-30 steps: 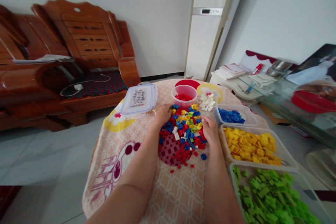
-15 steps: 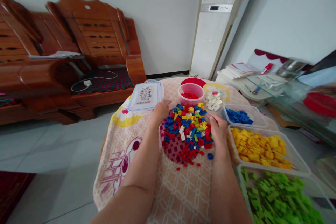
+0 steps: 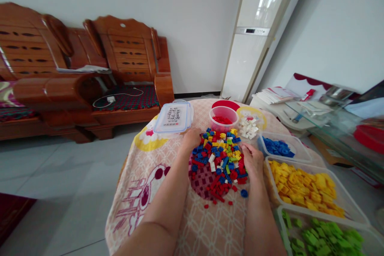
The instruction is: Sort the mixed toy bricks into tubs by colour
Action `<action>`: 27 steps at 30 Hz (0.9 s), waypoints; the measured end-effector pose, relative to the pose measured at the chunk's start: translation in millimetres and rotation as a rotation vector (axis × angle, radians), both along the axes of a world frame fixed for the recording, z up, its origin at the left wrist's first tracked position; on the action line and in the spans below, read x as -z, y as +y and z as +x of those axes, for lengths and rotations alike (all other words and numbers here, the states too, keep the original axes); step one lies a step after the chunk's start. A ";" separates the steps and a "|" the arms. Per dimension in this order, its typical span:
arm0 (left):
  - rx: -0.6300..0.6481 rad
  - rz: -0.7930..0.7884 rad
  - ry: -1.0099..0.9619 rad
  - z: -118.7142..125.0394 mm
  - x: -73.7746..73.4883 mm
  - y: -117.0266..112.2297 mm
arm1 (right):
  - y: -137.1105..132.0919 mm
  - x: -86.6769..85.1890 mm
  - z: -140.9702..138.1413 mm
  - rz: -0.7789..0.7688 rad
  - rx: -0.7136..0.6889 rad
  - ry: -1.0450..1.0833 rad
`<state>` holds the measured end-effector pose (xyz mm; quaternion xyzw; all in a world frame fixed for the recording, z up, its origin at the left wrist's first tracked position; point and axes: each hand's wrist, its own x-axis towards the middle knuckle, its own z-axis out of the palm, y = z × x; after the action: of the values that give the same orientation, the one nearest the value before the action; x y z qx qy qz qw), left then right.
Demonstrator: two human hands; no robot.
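Observation:
A heap of mixed red, blue, yellow, green and white toy bricks (image 3: 221, 157) lies on a patterned cloth over a round table (image 3: 156, 192). My left hand (image 3: 192, 138) rests on the heap's far left edge, fingers curled over the bricks. My right hand (image 3: 253, 159) rests at the heap's right edge, fingers bent down onto the bricks. Whether either hand grips a brick is hidden. A lone blue round piece (image 3: 244, 193) lies near my right wrist.
Sorted bricks fill containers: a red bowl (image 3: 223, 118), a white pile on a yellow lid (image 3: 251, 126), a blue tub (image 3: 279, 148), a yellow tub (image 3: 309, 186), a green tub (image 3: 322, 238). A lidded clear box (image 3: 173, 117) sits at far left. A wooden bench (image 3: 90, 84) stands beyond.
The camera has swung left and tilted up, so the table sits lower and further right in view. Both hands stay at the heap's edges, closing in slightly.

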<state>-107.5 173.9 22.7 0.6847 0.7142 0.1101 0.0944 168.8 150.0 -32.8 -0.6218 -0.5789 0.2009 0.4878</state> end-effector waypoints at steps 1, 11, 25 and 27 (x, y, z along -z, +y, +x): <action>-0.007 0.008 -0.030 -1.8 -1.0 0.5 | 0.4 0.8 0.1 0.003 -0.002 -0.001; 0.114 0.122 -0.295 -12.1 -5.6 5.4 | 0.2 0.2 0.8 -0.033 -0.020 0.029; 0.174 -0.014 -0.276 -2.0 -2.8 -1.5 | -4.9 -9.7 -3.5 -0.047 -0.008 -0.017; 0.183 -0.041 -0.319 -1.7 -4.6 -2.4 | -7.0 -13.2 -5.8 -0.049 -0.003 -0.028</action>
<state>-109.2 171.5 27.3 0.7186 0.6271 0.1936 0.2300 163.0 143.0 -19.6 -0.6353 -0.5817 0.2070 0.4638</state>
